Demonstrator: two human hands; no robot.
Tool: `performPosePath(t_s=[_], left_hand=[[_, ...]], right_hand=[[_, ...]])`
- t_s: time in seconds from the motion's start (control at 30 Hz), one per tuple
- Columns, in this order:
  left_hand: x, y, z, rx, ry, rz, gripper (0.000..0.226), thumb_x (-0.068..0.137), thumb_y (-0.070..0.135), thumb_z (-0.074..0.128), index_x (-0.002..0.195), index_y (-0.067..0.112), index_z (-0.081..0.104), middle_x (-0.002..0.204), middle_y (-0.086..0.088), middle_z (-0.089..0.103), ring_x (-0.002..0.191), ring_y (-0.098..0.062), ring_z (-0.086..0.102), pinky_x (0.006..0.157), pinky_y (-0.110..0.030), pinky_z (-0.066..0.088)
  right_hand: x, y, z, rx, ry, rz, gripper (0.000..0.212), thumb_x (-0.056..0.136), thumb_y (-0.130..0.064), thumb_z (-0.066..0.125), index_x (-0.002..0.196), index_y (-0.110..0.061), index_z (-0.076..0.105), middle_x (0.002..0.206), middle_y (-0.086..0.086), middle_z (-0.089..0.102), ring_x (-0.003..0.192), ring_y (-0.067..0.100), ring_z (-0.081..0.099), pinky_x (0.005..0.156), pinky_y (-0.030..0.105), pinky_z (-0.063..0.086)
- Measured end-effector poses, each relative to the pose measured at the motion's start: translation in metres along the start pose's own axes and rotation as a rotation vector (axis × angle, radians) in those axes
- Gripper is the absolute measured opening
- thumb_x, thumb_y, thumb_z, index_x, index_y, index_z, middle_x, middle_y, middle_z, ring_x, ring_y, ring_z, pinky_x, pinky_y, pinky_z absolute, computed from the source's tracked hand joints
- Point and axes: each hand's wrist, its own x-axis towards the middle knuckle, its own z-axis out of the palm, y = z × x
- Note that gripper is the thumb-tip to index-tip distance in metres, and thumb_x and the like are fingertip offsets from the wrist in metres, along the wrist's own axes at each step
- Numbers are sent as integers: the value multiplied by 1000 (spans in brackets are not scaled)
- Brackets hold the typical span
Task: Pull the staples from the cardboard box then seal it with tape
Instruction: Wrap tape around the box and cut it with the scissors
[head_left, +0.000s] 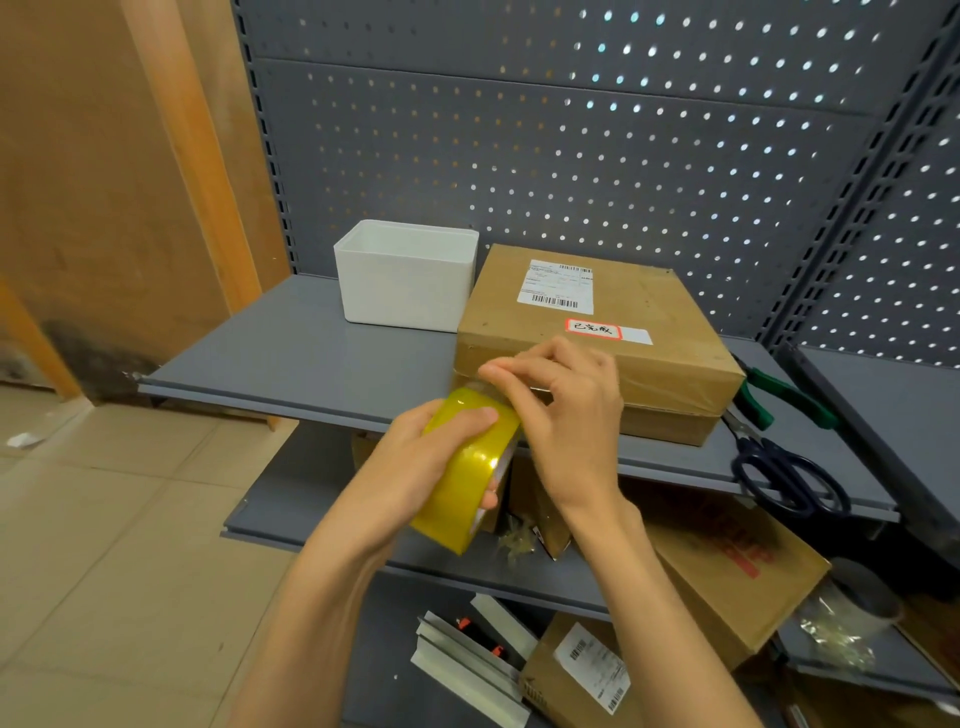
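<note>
A flat cardboard box (597, 322) with a shipping label and a red-edged sticker lies on the grey shelf (291, 353). Clear tape runs along its front face. My left hand (415, 462) grips a yellow roll of packing tape (467, 467) just in front of the box's near left corner. My right hand (561, 410) is above the roll, its fingers curled, the fingertips pinching at the tape's free end by the box's front edge. The stretch of tape between roll and box is hidden by my fingers.
A white foam box (405, 275) stands left of the cardboard box. Green-handled pliers (779, 395) and dark scissors (784, 473) lie at the shelf's right end. Lower shelves hold more cardboard boxes (727, 571) and metal strips (467, 660). Pegboard backs the shelf.
</note>
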Motion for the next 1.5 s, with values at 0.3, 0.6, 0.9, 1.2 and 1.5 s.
performPosePath(t_s=[0.3, 0.6, 0.9, 1.2, 1.5], left_hand=[[-2, 7, 1, 14, -25, -4, 35, 80, 46, 59, 91, 13, 58, 60, -8, 69, 51, -19, 66, 51, -25, 54], [-8, 10, 1, -62, -47, 66, 37, 87, 35, 54, 112, 8, 55, 79, -10, 74, 62, -21, 70, 59, -30, 59], [5, 12, 1, -107, -64, 51, 34, 92, 30, 52, 115, 6, 54, 86, -9, 75, 75, -23, 72, 65, -31, 58], [20, 13, -7, -138, -94, 32, 36, 90, 34, 53, 114, 7, 57, 90, -9, 75, 80, -23, 72, 66, -31, 59], [29, 12, -10, -140, -141, 21, 38, 88, 37, 52, 111, 8, 60, 91, -9, 75, 82, -21, 72, 67, -30, 59]], right_hand=[[46, -8, -16, 109, -82, -21, 9, 79, -26, 72, 78, -18, 76, 79, 0, 66, 81, 12, 58, 82, 41, 43], [72, 16, -4, 205, -219, 133, 3, 77, -26, 74, 77, -28, 74, 77, -14, 70, 76, -4, 60, 67, 4, 37], [81, 25, 11, 185, -250, 148, 3, 81, -25, 71, 80, -25, 74, 75, -16, 67, 74, -3, 60, 67, 5, 39], [93, 30, 26, 132, -304, 194, 7, 80, -31, 71, 79, -25, 74, 80, -9, 71, 80, 9, 65, 81, 43, 51], [95, 40, 30, 45, -367, 238, 8, 79, -33, 72, 80, -25, 75, 79, -9, 71, 81, 8, 64, 80, 43, 52]])
